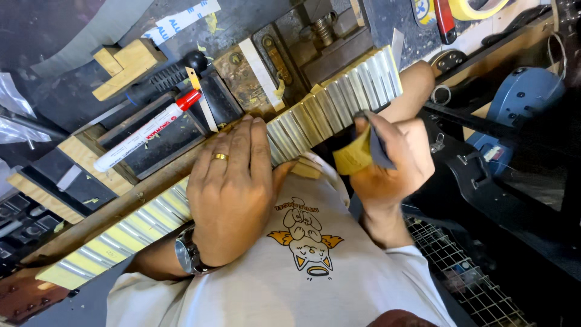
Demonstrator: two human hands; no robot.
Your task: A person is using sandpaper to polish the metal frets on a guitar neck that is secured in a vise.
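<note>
A long fretted neck with metal frets and yellowish tape between them runs diagonally from lower left to upper right across the bench. My left hand, with a gold ring and a wristwatch, lies flat on the middle of it, fingers spread. My right hand pinches a folded piece of sandpaper, tan backing out and dark grit side behind, against the frets just right of my left hand.
A white marker with a red cap lies on dark blocks at the upper left. Wooden blocks, a black-handled tool and a metal clamp sit behind the neck. A blue machine and a wire grid are at the right.
</note>
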